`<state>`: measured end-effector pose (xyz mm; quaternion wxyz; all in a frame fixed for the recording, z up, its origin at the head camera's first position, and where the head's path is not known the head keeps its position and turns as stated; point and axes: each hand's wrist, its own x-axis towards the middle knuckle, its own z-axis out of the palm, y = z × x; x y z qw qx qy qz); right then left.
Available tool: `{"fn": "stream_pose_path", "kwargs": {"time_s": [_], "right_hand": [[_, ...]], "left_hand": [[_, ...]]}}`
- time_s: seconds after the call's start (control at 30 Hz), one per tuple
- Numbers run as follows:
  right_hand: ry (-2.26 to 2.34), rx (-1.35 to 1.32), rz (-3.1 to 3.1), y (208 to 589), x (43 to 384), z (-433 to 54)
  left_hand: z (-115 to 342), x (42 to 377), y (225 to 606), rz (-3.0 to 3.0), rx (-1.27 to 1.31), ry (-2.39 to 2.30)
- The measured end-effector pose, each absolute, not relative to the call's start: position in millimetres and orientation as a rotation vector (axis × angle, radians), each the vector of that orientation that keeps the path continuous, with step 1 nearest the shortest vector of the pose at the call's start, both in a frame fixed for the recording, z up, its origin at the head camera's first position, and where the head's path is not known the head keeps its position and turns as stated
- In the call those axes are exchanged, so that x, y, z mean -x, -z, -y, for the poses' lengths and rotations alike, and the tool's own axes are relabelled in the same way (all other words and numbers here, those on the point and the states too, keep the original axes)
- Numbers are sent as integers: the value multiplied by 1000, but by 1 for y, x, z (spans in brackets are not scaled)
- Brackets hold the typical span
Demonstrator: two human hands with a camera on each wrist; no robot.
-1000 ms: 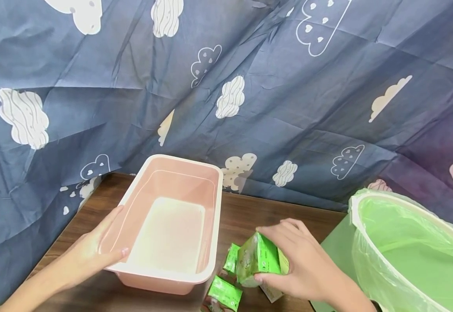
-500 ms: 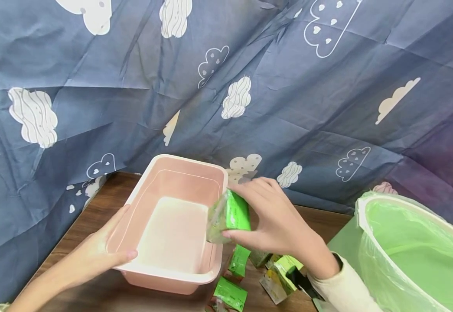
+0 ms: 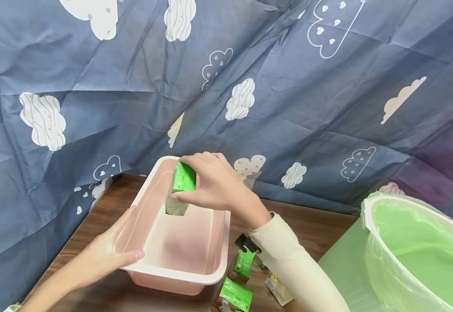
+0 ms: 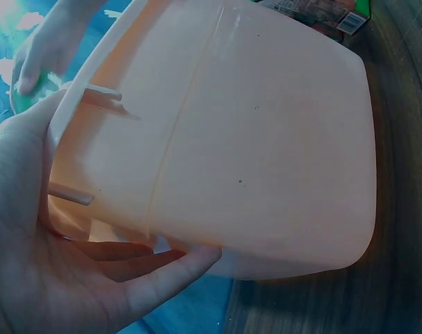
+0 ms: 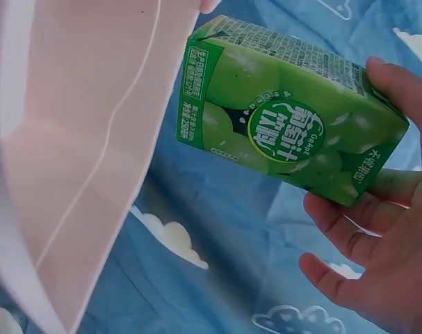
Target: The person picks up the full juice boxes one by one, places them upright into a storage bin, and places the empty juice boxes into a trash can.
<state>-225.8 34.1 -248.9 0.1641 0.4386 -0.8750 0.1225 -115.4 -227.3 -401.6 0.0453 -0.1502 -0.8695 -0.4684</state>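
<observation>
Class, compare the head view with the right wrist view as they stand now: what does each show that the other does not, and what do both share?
Only the head view shows the green bin with its plastic liner, the wooden table and the small boxes on it beside the pink tub.

Only the right wrist view shows the word GRAPE readable on the round label of the green carton.

Both show the right hand holding that carton, part of the tub, and the cloud-patterned cloth.
</observation>
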Motion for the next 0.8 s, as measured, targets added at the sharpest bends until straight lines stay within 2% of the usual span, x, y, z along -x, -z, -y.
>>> {"fn": "stream_pose_path", "kwargs": {"time_s": [0.3,0.57,0.8], "right_hand": [[-240,-1234,2602,258,255,0],[-195,-1166,2718,267,276,10],[-162,-1116,2804,289,291,24]], "left_hand": [[229,115,401,2686,442,1439],[228,117,397,2666,474,1505],[225,115,398,2676,395,1528]]}}
